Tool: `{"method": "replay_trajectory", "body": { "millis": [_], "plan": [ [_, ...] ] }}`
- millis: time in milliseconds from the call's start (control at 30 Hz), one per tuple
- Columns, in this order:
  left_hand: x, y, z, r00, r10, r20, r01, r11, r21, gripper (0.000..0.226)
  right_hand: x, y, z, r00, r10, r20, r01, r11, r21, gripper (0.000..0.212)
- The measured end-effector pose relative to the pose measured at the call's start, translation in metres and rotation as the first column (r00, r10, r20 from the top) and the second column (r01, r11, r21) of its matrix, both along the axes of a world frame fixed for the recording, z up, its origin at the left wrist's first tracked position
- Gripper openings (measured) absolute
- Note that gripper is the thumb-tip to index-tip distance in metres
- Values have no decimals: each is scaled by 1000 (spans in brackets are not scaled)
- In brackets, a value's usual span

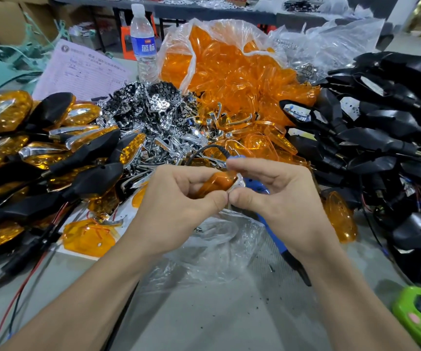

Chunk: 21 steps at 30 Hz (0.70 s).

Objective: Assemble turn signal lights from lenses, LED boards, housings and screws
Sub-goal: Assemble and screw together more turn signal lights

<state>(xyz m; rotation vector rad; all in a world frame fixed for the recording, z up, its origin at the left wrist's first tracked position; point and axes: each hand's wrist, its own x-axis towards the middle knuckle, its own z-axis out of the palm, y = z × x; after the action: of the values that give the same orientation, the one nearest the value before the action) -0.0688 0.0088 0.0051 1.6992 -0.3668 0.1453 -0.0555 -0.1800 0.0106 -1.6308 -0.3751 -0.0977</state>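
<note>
Left hand [179, 198] and right hand [267, 191] pinch amber lens [217, 182] (long axis left-right).

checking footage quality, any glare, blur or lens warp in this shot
Head view: wide-angle warp bows the edges and stretches the forearms; light even, shadows soft; glare on the chrome reflector pile and the clear plastic bag; fingertips of the right hand slightly smeared; the orange lens is readable.

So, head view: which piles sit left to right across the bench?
Left to right: pile of assembled orange-and-black turn signals → heap of shiny chrome reflector pieces → clear plastic bag of orange lenses → pile of black plastic housings.
</note>
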Motion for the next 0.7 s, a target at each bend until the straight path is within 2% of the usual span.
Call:
{"method": "replay_trajectory", "body": {
  "millis": [67, 167, 300, 433, 533, 600, 700],
  "plan": [
    [0, 2, 1, 999, -47, -12, 47, 999, 12, 24, 1, -2, 0, 991, 122, -52, -119, 992, 46, 39],
    [0, 4, 1, 994, -98, -50, 99, 995, 19, 25, 1, -7, 2, 978, 190, -82, -185, 981, 59, 29],
    [0, 9, 3, 969, -214, -122, 205, 975, -82, 22, 1, -11, 2, 954, 257, -151, -250, 966, 62, 31],
    [0, 6, -2, 972, -182, -151, 169, 981, -92, 24, 0, -8, 2, 954, 199, -225, -183, 979, 86, 38],
    [1, -3, -7, 981, -67, -182, 53, 995, -85, 28, 1, -4, 0, 972, 108, -208, -104, 994, 29, 30],
    [3, -7, -7, 994, 33, -109, -28, 999, 45, 32, 1, 1, -2, 988, 16, -153, -31, 995, -93, 28],
    [1, -7, -8, 967, 147, 209, -218, 901, 374, 39, 3, -6, 3, 998, -13, -60, -4, 961, -275, 28]
  ]
}}
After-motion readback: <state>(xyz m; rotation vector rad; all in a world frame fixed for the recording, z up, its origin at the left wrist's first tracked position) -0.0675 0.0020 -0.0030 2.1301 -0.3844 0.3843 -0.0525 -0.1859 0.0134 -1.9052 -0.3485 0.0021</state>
